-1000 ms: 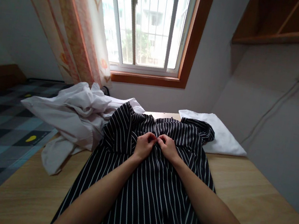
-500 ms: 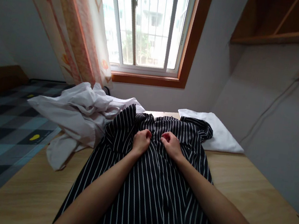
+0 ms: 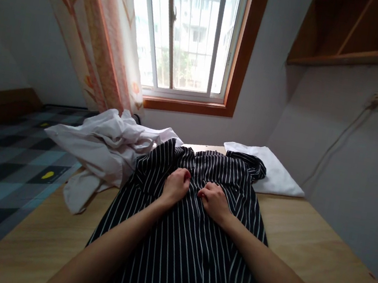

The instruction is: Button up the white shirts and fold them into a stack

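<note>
A black dress [image 3: 188,256] with thin white stripes lies spread on the wooden board, its sleeves toward the window and its long body reaching to the bottom edge. My left hand [image 3: 176,186] is closed on the cloth just left of the middle, below the neck opening, with its fingertips mostly hidden. Slightly lower and to the right, my right hand [image 3: 214,202] has its fingers curled on the same cloth, which shows small creases around them. A narrow strip of striped fabric separates the two hands.
A crumpled white garment [image 3: 106,142] lies left of the dress, partly over the board's edge. A folded white cloth [image 3: 279,175] sits at the back right of the wooden board [image 3: 315,247]. Beside it are a checked bed [image 3: 0,178], a window and a wall cable [image 3: 336,141].
My right hand has moved down along the dress, toward me. My left hand stays in about the same place on the cloth. The camera view has tilted up slightly.
</note>
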A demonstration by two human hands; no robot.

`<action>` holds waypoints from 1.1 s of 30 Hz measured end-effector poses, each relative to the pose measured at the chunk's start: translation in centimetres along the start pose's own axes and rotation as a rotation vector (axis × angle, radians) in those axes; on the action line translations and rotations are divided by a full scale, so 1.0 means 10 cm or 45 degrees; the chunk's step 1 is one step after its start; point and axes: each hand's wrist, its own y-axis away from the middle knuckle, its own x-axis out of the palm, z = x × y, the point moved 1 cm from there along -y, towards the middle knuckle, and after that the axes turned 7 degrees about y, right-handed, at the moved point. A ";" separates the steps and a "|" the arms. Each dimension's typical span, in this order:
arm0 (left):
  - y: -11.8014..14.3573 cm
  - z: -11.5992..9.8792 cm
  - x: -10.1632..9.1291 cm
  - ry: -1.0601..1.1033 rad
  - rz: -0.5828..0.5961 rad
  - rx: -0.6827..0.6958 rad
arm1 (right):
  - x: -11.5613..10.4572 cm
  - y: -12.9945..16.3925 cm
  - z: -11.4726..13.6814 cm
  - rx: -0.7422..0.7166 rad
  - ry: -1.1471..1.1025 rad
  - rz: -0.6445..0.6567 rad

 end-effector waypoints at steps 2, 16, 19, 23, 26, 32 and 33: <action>0.08 -0.07 -0.01 0.056 0.177 -0.048 | 0.02 0.00 -0.01 0.074 -0.025 0.026; 0.18 -0.06 0.12 0.023 0.273 -0.185 | 0.12 -0.02 -0.06 0.176 -0.215 0.115; 0.16 -0.02 0.09 0.078 0.260 -0.204 | 0.12 -0.01 -0.06 0.194 -0.273 0.076; 0.15 -0.06 0.03 0.054 0.322 -0.168 | 0.09 0.00 -0.08 0.322 -0.542 -0.044; 0.14 -0.13 -0.01 0.119 0.331 -0.093 | 0.06 0.00 -0.09 0.360 -0.678 -0.093; 0.13 -0.21 0.01 0.418 0.310 -0.052 | 0.02 0.01 -0.07 0.330 -0.723 -0.132; 0.14 -0.20 0.03 0.473 0.274 -0.077 | 0.02 0.01 -0.07 0.338 -0.710 -0.142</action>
